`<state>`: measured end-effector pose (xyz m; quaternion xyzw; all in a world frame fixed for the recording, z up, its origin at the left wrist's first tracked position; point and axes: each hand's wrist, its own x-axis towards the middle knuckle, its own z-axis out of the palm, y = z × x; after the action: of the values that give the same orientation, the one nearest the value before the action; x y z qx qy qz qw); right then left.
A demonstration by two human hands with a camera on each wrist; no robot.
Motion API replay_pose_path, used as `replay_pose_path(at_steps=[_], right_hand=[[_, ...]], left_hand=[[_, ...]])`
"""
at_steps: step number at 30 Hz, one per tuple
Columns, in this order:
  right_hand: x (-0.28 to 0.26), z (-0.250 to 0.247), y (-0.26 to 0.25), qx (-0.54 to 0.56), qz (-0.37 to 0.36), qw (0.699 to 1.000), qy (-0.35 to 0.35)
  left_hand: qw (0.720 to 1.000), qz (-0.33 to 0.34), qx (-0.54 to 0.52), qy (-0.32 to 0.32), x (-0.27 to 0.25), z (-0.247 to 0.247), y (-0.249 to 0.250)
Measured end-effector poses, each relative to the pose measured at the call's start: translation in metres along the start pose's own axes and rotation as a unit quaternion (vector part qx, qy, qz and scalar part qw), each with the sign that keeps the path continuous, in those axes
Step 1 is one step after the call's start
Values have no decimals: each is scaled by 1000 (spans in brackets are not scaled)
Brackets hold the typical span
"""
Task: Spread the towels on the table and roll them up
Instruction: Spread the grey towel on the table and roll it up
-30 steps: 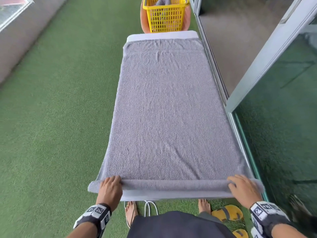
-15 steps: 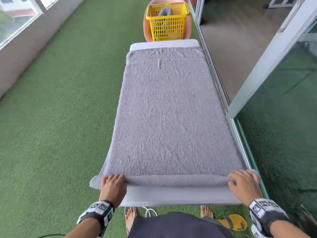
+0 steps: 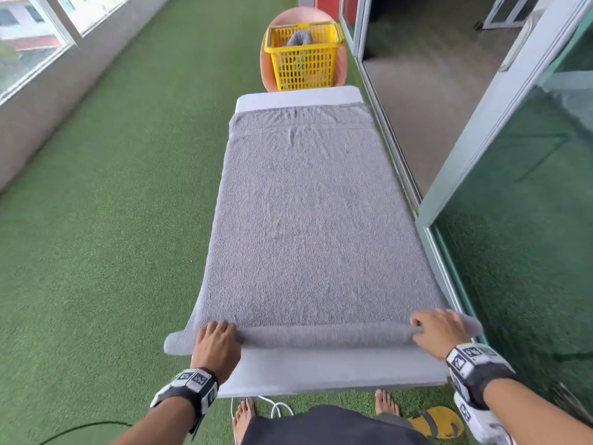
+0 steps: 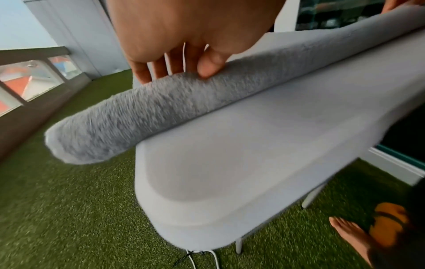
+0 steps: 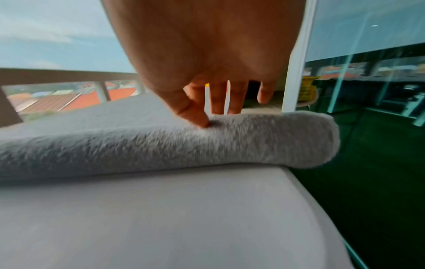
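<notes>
A grey towel (image 3: 314, 220) lies spread along the narrow white table (image 3: 321, 370), overhanging both long sides. Its near end is rolled into a thin roll (image 3: 321, 337) across the table. My left hand (image 3: 218, 342) grips the roll near its left end, with the thumb on the near side and the fingers (image 4: 158, 69) over the top of the roll (image 4: 161, 112). My right hand (image 3: 439, 332) holds the right end the same way; its thumb (image 5: 197, 118) presses into the roll (image 5: 161, 145).
A yellow basket (image 3: 303, 59) with a rolled grey towel (image 3: 298, 38) inside stands on a pink round stool beyond the table's far end. A glass sliding door (image 3: 513, 187) runs close along the right. Green turf, a white cable (image 3: 276, 409) and a yellow sandal (image 3: 436, 422) lie below.
Both hands have pushed the roll away from me along the table. It has grown a little thicker, and more bare table shows at the near edge.
</notes>
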<state>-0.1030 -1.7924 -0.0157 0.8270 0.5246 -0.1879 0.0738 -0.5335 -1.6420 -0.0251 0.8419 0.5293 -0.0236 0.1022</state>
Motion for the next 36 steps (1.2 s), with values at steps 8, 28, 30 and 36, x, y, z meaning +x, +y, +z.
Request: replay_pose_path(at_steps=[8,28,30,36], right_hand=[[-23,17,0,37,-50,998,3],[-19,-10,-9,-24,-6,1000,1],[-7,-18,-7,21,-12,999,48],[-19,6,-10,-8,-35,999,-22]], left_hand=[[997,3,-26,-68,-11,21,-2],[1000,7,4,-6,-2,12,-3],[1000,-10,-3,7,9,8,-5],[995,11,18,-97,2,15,-6]])
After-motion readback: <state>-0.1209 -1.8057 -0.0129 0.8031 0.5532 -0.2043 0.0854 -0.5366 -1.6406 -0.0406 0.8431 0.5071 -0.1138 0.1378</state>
